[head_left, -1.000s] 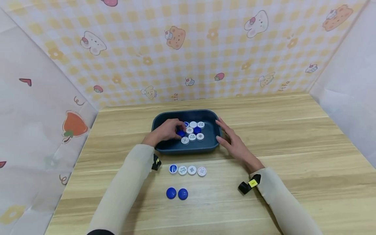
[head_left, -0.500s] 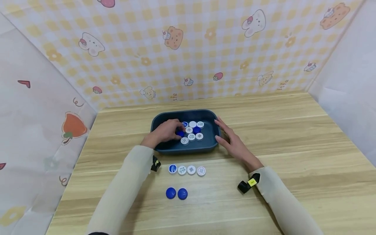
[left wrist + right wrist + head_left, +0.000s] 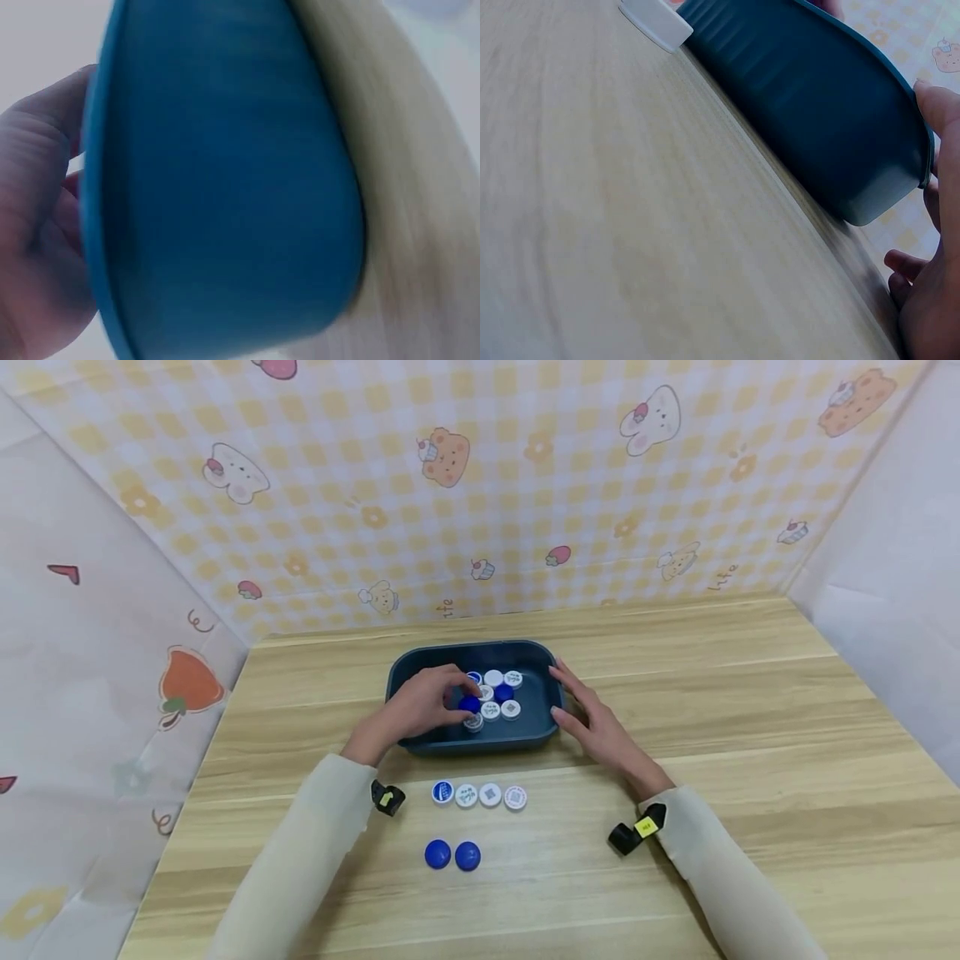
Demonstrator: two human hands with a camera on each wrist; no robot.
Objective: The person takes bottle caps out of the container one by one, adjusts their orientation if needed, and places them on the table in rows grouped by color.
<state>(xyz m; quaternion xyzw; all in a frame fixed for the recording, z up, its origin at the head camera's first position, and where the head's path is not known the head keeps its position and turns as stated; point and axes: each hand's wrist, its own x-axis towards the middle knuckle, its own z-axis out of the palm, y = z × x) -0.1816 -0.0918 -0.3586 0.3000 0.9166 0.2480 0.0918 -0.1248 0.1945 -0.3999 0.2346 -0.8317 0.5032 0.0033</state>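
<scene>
Done: four white caps (image 3: 478, 795) in a row on the table (image 3: 750, 710) at 6 o'clock of the tray (image 3: 420, 745); two blue caps (image 3: 452, 855) nearer still.
Left: about seven caps in the tray.
Left hand (image 3: 420, 706): fingers pinch a blue cap (image 3: 469, 703) over the tray.
Right hand (image 3: 592, 718): fingers straight against the tray's 3 o'clock wall.
Head view: shows all caps.
Wrist views: tray wall, blurred; the right one catches one white cap.

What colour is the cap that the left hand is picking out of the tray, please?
Solid dark blue: the cap pinched by the left hand shows best in the head view.
</scene>
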